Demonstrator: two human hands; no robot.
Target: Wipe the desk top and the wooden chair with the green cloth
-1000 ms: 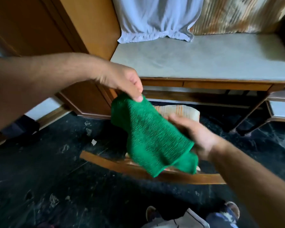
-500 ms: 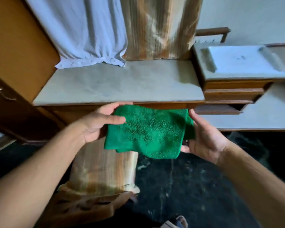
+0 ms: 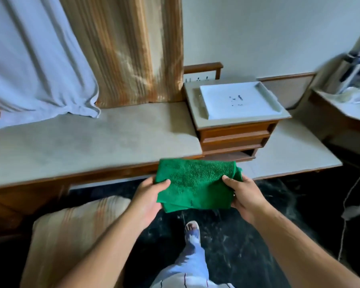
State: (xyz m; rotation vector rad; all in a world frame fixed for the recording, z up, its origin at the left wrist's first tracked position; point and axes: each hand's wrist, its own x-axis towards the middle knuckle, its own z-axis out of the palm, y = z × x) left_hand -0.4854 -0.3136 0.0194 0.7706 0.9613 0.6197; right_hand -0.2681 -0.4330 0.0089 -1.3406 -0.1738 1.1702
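Green cloth (image 3: 195, 185), folded, stretches between both hands: left hand (image 3: 149, 199) and right hand (image 3: 244, 197) each grip an edge.

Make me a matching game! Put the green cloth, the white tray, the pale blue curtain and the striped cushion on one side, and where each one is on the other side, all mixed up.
Things:
1. green cloth
2. white tray
3. pale blue curtain
4. striped cushion

Places:
A. hanging at the left, its hem on the desk top
B. low down at the left, in front of the desk
C. held between both hands
D. on the small wooden drawer unit

Pairs: 1-C, 2-D, 3-A, 4-B
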